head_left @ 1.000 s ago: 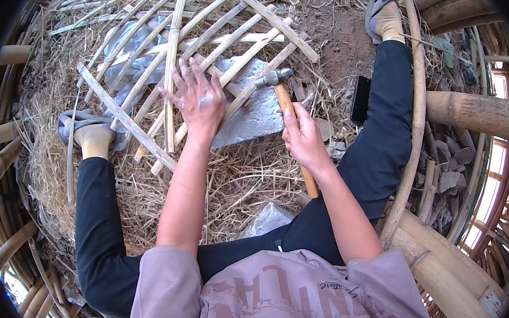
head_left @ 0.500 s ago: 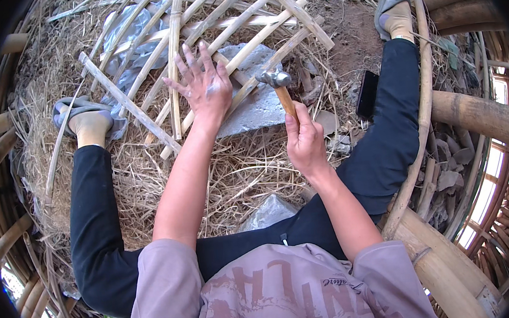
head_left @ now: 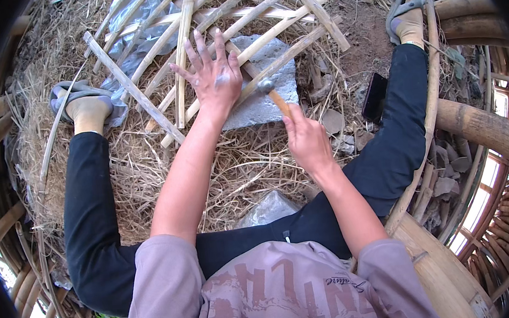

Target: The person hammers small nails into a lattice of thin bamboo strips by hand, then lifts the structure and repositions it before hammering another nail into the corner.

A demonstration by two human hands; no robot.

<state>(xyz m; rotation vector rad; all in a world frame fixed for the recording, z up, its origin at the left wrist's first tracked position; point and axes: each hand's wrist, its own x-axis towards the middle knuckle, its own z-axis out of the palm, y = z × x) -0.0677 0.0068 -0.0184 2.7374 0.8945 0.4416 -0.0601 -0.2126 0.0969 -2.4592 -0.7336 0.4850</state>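
Note:
A lattice of crossed bamboo strips (head_left: 271,34) lies ahead of me, partly over a flat grey stone slab (head_left: 256,114). My left hand (head_left: 216,77) rests on the strips with its fingers spread, and pale dust marks its back. In my right hand (head_left: 308,139) is a hammer (head_left: 278,103), gripped by its wooden handle. The small metal hammer head is down at a strip over the slab; whether it touches cannot be made out. My left palm hides part of the crossing strips.
Dry straw (head_left: 148,192) covers the ground between my legs. Clear plastic sheeting (head_left: 146,29) lies under the lattice at the left. A dark phone-like slab (head_left: 374,97) is beside my right leg. Another grey stone (head_left: 271,208) sits close to me. Thick bamboo poles (head_left: 482,130) stand at the right.
The hammer head has swung down from above the slab to the strip over it. My left hand stays spread on the lattice. The whole view has shifted slightly.

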